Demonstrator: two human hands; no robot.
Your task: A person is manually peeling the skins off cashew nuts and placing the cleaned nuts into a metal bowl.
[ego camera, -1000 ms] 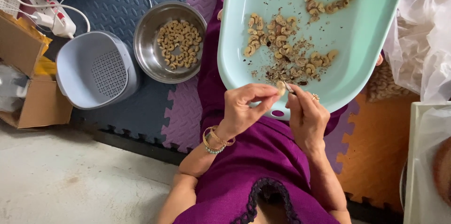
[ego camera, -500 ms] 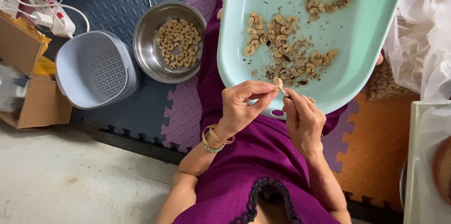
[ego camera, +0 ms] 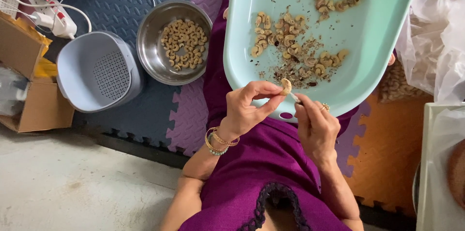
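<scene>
My left hand (ego camera: 247, 107), with bangles at the wrist, pinches a pale cashew nut (ego camera: 286, 86) between thumb and fingers just over the near rim of a mint-green tray (ego camera: 378, 42). My right hand (ego camera: 316, 125), wearing a ring, holds a small thin scraping tool (ego camera: 295, 98) with its tip against the nut. The tray rests on my lap over a purple dress and carries scattered cashews (ego camera: 290, 42) and brown skin flakes (ego camera: 290, 72).
A steel bowl (ego camera: 147, 52) of peeled cashews sits on foam floor mats to the left, next to a grey-blue strainer basket (ego camera: 77, 73). Farther left are a cardboard box (ego camera: 34, 110) and a power strip (ego camera: 58, 23). Clear plastic bags (ego camera: 438, 32) lie at the right.
Both hands stay at the tray's near rim. The nut has shifted slightly in my left fingers while the tool works against it.
</scene>
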